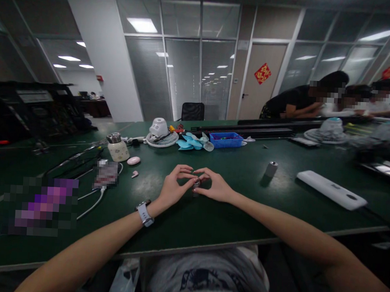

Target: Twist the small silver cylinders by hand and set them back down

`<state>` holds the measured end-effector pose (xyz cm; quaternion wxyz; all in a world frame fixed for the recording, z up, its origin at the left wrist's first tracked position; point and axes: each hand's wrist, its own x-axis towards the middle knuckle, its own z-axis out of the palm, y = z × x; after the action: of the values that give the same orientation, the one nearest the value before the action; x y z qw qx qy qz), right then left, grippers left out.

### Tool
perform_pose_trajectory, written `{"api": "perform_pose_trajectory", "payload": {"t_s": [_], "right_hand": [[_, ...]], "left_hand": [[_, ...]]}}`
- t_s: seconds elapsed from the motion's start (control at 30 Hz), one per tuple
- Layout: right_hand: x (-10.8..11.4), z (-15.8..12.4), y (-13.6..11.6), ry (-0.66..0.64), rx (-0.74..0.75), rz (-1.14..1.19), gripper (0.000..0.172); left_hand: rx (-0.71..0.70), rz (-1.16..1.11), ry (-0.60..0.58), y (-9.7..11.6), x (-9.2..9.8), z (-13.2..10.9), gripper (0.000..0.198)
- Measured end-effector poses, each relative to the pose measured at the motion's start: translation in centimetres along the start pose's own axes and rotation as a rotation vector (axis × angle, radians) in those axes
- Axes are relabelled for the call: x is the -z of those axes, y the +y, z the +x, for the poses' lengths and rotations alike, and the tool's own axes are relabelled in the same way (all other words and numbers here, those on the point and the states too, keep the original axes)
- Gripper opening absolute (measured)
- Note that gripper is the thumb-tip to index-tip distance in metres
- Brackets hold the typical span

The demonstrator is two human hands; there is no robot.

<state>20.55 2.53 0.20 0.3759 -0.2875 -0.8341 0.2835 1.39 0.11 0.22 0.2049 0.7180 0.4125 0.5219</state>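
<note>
My left hand (176, 185) and my right hand (216, 185) meet above the green table, with fingers curved and fingertips almost together. Between them is a small round metallic part (197, 183), mostly covered by the fingers, so its exact kind does not show. The right thumb and fingers pinch it from the right, while the left thumb presses against its left side. A small silver cylinder (271, 169) stands upright on the table to the right of my right hand. A watch with a pale strap (145, 214) is on my left wrist.
Behind my hands lie light-blue fan blades (191, 141), a blue tray (226, 140) and a white fan (161, 133). A bottle (118, 147), a pink case (133, 160) and an earbud (134, 174) are left. A white power strip (331, 189) lies right; several people sit or lean beyond.
</note>
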Motion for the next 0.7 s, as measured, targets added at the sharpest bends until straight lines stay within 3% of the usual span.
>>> {"api": "perform_pose_trajectory", "payload": {"t_s": [0.13,0.2,0.27,0.43,0.57,0.7], "right_hand": [[0.0,-0.1,-0.2,0.029,-0.025,0.028,0.055],[0.3,-0.1,-0.2,0.048,-0.043,0.006,0.054],[0.6,-0.1,0.1,0.064,-0.068,-0.018,0.052],[1.2,0.1,0.9,0.078,-0.110,-0.026,0.047],[1.4,0.0,0.8,0.060,-0.093,-0.077,0.048],[2.8,0.2,0.8,0.080,-0.126,-0.349,0.048]], "left_hand": [[0.033,-0.061,0.144,0.0,0.3,0.4,0.036],[0.071,-0.049,0.158,-0.7,0.7,0.4,0.039],[0.125,0.003,0.081,-1.6,1.0,0.2,0.040],[0.250,0.047,-0.244,-3.2,1.2,-0.4,0.040],[0.258,0.063,-0.279,-3.0,1.2,-0.4,0.045],[0.266,0.071,-0.283,-2.8,1.3,-0.2,0.055]]}}
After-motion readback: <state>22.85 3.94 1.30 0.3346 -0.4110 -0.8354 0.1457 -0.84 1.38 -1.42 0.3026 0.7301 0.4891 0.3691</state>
